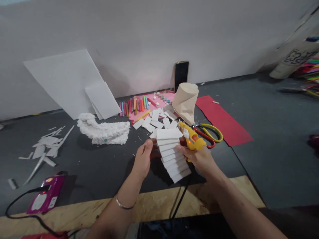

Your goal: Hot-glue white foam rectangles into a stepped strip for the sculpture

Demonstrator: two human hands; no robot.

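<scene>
My left hand (144, 158) grips the left edge of a fanned stack of white foam strips (172, 153), overlapped like steps and held above the dark floor mat. My right hand (199, 157) is closed round a yellow glue gun (191, 137), its nozzle pointing at the top strip of the stack. The gun's black cord (180, 199) runs down toward me. Loose white foam rectangles (156, 124) lie just beyond the stack. A silver bangle (124, 205) sits on my left wrist.
A white fluffy swan-like shape (103, 130) lies to the left. Yellow-and-red scissors (209, 134), a beige paper roll (186, 101), red paper (223, 121), coloured sticks on pink paper (136, 104), a phone (181, 74), white boards (67, 79), foam scraps (47, 146) and a purple device (46, 197) surround me.
</scene>
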